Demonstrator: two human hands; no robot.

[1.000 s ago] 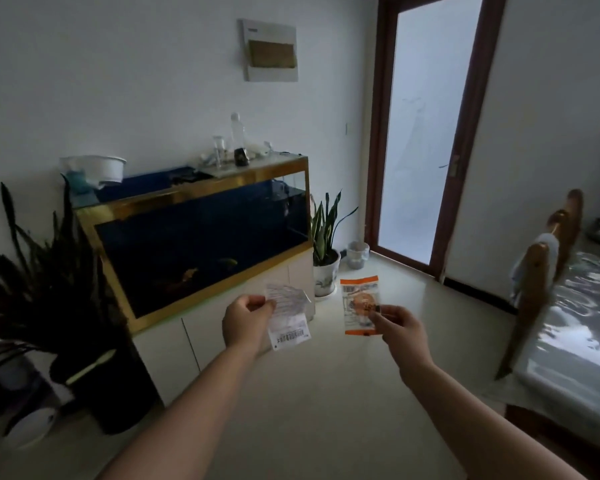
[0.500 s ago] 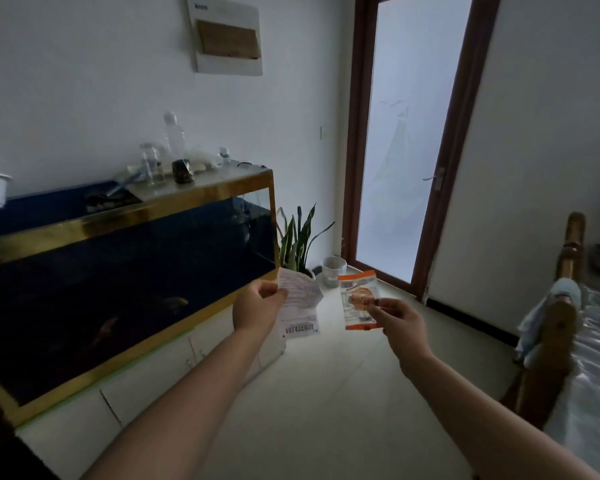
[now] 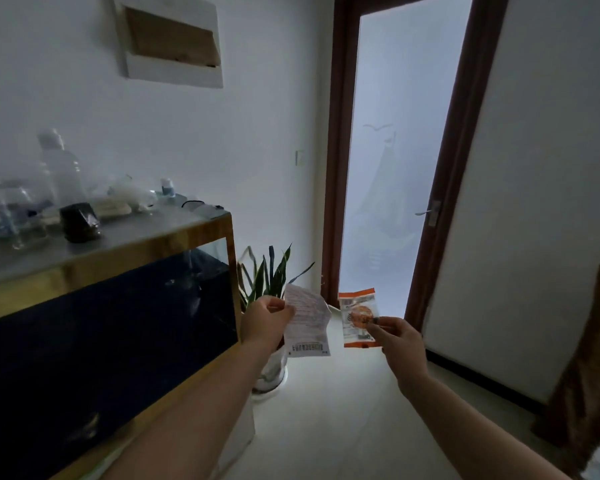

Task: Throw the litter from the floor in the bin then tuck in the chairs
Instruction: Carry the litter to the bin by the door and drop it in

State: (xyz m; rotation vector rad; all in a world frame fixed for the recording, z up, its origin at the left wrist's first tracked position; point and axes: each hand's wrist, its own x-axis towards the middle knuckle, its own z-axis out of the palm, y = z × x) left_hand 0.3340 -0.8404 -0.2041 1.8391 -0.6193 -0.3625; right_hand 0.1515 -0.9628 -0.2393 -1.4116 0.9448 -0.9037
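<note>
My left hand (image 3: 265, 322) pinches a crumpled white paper slip (image 3: 307, 322) with a barcode at its bottom edge, held upright in front of me. My right hand (image 3: 397, 337) pinches an orange and white snack wrapper (image 3: 357, 317), just right of the slip and apart from it. Both pieces of litter are held at chest height over the pale floor. A wooden chair back (image 3: 589, 358) shows at the right edge. The small bin seen earlier by the door is hidden behind the litter.
A gold-trimmed fish tank (image 3: 111, 327) on a white cabinet fills the left, with bottles on its lid. A potted snake plant (image 3: 269, 282) stands at the tank's end. A frosted glass door (image 3: 395, 168) in a brown frame is ahead.
The view has advanced toward the door and turned right. The tank, plant and door look larger and nearer, and the table has left view. Both hands still hold their litter.
</note>
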